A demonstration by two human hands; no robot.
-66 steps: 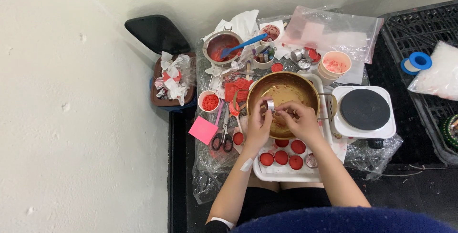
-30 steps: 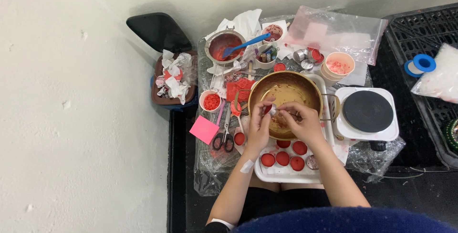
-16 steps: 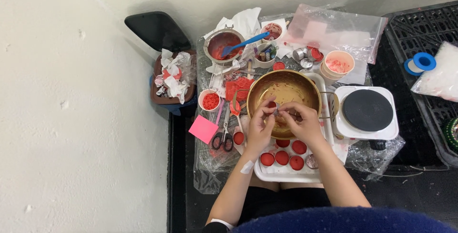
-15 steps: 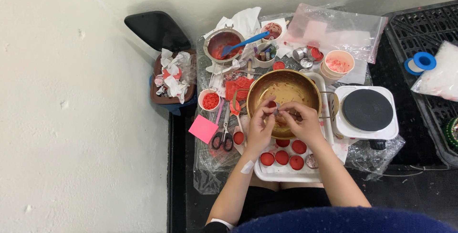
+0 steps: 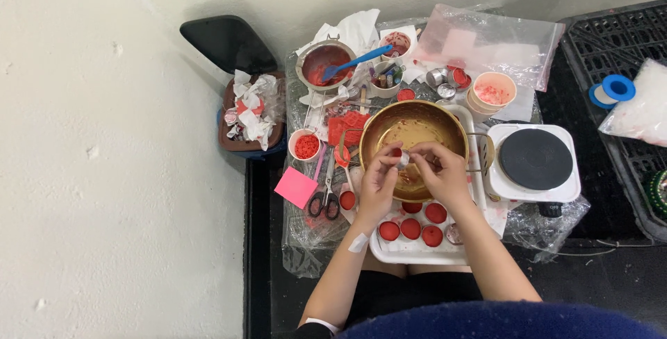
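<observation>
Both hands, left (image 5: 379, 180) and right (image 5: 439, 172), having drawn closer, are pinching fingers around a small tin (image 5: 402, 160) over the pan (image 5: 413, 127), tray (image 5: 389, 254) at six o'clock.

Head camera, looking straight down from high above the hands.

The single view faces the floor, fairly far off: the left hand (image 5: 379, 185) and right hand (image 5: 436, 172) sit mid-frame, the crowded table (image 5: 306, 242) spreading around them.

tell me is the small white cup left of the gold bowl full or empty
Holding something: the small white cup has red bits inside up to near its rim. How deep they go cannot be told from above.
</observation>
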